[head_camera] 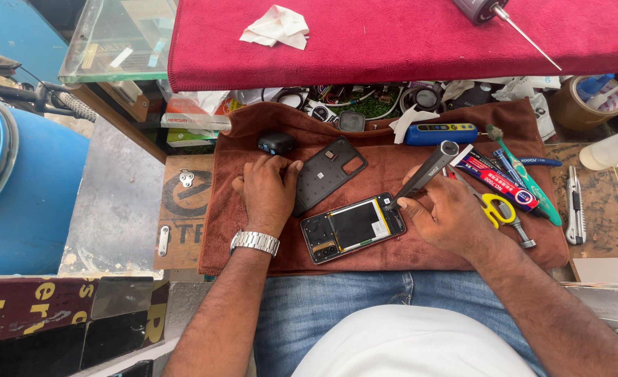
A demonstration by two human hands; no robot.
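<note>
Jeans (pixel 337 307) and a white shirt (pixel 407 349) fill the near edge of the head view; beyond them a brown towel (pixel 393 164) covers the bench. Near the towel's front edge, about midway along it, lies an opened phone (pixel 353 227), back off, battery and boards showing. The right hand (pixel 452 220) is clamped on a grey driver (pixel 426 171), its tip down at the phone's right end. The left hand (pixel 267 190), watch (pixel 254 242) at the wrist, rests flat and spread on the towel, fingertips touching the removed back cover (pixel 326 173), holding nothing.

To my eye the step is work on 1 screw at that end. It would go best with the driver upright and seated before turning, and with the left hand moved over to pin the phone, which now lies unheld. Loose screws could get lost in the towel's pile. Scissors (pixel 497 209) and pens (pixel 504 183) crowd the right edge, close to the working wrist.
</note>
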